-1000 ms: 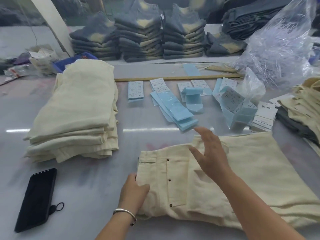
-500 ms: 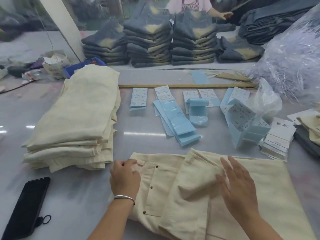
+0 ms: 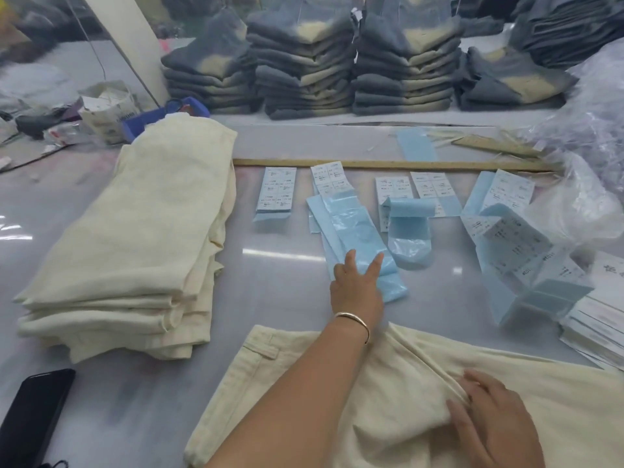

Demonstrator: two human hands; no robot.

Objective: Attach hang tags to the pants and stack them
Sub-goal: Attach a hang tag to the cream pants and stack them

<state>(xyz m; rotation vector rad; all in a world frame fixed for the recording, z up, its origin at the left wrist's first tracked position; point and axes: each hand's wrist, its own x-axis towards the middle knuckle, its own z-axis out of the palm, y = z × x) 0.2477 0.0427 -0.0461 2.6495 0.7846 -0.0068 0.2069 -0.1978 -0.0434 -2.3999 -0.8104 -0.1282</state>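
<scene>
2 hands engaged: left hand (image 3: 356,288) rests spread, straight fingers on the blue tag strip (image 3: 363,244); right hand (image 3: 489,420) presses flat, gripping nothing, on the cream pants (image 3: 388,383).

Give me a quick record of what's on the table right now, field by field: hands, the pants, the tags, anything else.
left hand: fingers spread, touching the blue tag pile
right hand: flat on the cream pants
cream pants: lying in front, no tag visible
finished stack: folded cream pants, left of the tags
other: black phone near left; wooden ruler behind the tags; grey pants stacks at the back
</scene>
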